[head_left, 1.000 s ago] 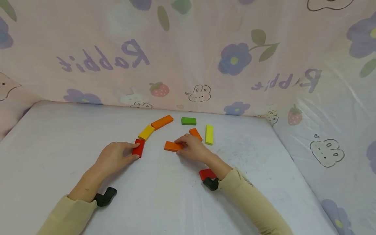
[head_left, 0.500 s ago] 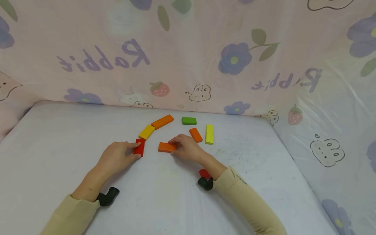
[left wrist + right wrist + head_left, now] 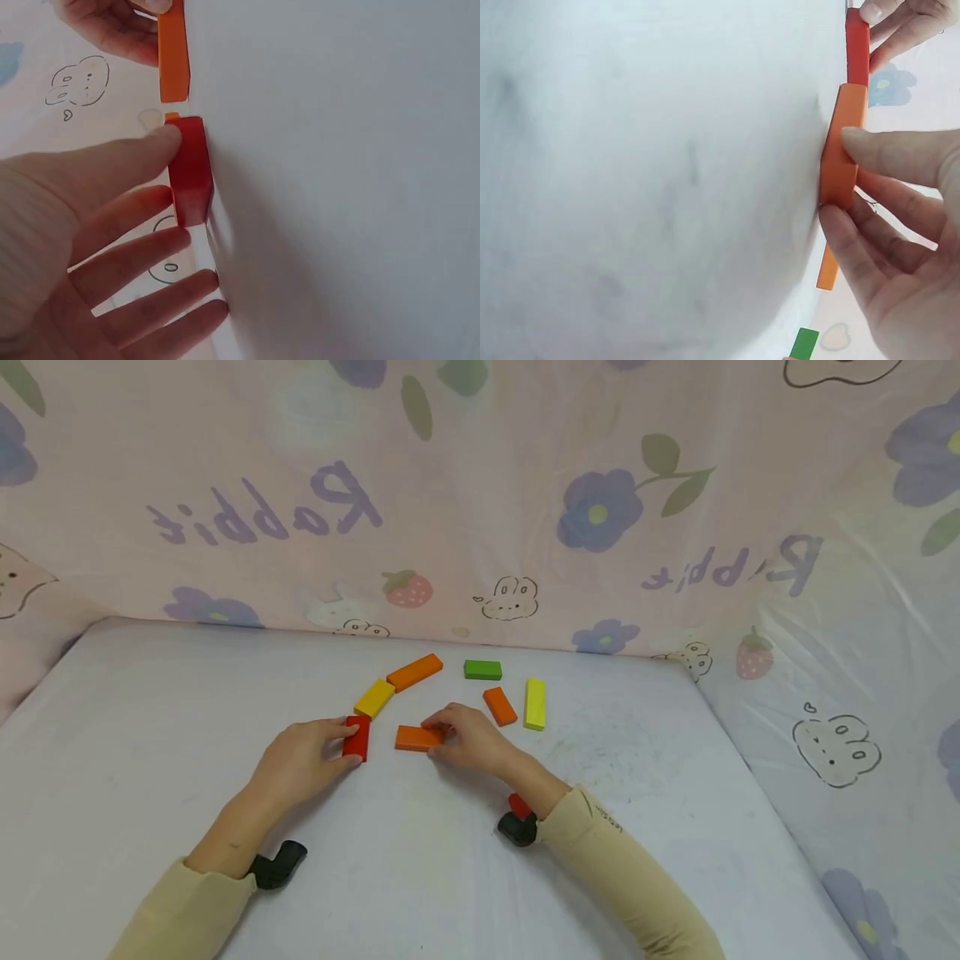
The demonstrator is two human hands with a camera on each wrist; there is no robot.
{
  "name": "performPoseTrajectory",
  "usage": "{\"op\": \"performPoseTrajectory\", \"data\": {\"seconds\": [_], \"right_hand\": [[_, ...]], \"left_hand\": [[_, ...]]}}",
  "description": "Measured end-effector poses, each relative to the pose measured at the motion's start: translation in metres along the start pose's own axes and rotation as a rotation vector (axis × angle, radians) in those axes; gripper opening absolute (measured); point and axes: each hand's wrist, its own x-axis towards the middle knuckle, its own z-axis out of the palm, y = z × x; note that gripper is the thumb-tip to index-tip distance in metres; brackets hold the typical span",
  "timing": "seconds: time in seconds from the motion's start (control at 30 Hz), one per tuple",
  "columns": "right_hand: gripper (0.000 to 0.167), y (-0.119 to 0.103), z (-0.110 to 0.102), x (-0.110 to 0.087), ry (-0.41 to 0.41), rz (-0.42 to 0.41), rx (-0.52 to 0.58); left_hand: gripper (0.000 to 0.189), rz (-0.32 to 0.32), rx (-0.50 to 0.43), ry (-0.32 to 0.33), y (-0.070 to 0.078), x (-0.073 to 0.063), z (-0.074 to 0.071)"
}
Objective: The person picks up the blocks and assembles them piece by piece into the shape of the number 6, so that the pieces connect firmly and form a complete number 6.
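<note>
My left hand (image 3: 300,760) pinches a red block (image 3: 356,738) between thumb and fingers, on the white tabletop. That block's far end meets a yellow-orange block (image 3: 374,699), and a longer orange block (image 3: 415,672) continues the curved row. To the right, my right hand (image 3: 472,739) holds an orange block (image 3: 414,738) by its right end, thumb in front and fingers behind. A short gap separates the orange block from the red one. In the right wrist view, thumb and fingertips grip the orange block (image 3: 844,150); the left wrist view shows the thumb on the red block (image 3: 191,169).
Behind the right hand lie another orange block (image 3: 500,706), a green block (image 3: 482,670) and a bright yellow block (image 3: 535,703). A red block (image 3: 518,805) is partly hidden by the right wrist's black camera (image 3: 517,829). A patterned curtain (image 3: 480,510) borders the table's back.
My right hand has slid the orange block leftward, closer to the red block. The left hand, still pinching the red block, has shifted very slightly right.
</note>
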Motion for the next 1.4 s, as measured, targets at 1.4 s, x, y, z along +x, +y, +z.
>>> {"op": "performPoseTrajectory", "data": {"seconds": [1.4], "right_hand": [[0.034, 0.001, 0.002, 0.005, -0.008, -0.027, 0.018]], "left_hand": [[0.048, 0.058, 0.052, -0.024, -0.002, 0.004, -0.002]]}}
